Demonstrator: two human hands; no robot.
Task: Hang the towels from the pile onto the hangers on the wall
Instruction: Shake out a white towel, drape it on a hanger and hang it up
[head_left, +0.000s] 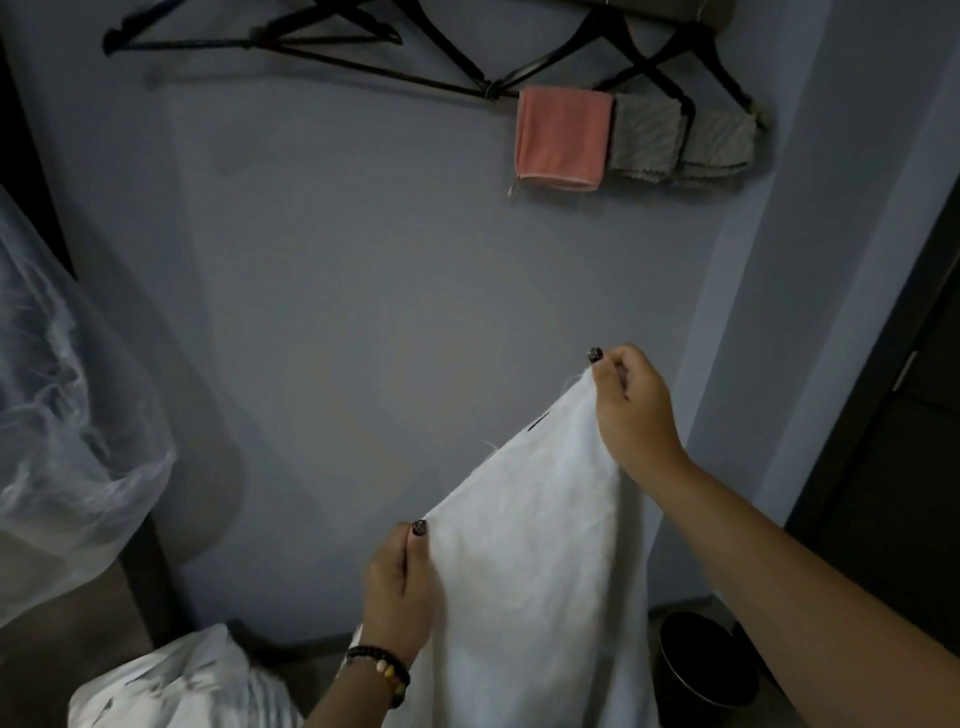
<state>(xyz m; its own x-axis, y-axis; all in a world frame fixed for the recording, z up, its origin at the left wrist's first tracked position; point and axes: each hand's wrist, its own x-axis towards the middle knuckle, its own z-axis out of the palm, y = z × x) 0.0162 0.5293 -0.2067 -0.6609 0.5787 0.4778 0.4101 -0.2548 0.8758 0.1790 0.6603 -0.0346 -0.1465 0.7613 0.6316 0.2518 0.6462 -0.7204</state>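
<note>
A white towel (535, 561) hangs spread between both hands in front of the wall. My left hand (397, 587) pinches its lower left corner, and my right hand (631, 402) pinches its upper right corner, higher up. Black hangers (332, 39) hang on the wall at the top; the left ones are bare. On the right hangers hang a pink towel (563, 137) and two grey towels (644, 140), (719, 145). White cloth of the pile (176, 686) lies at the bottom left.
A clear plastic bag (67, 415) bulges at the left edge. A dark round bin (706, 660) stands on the floor at the bottom right. A dark door frame (883, 364) runs along the right.
</note>
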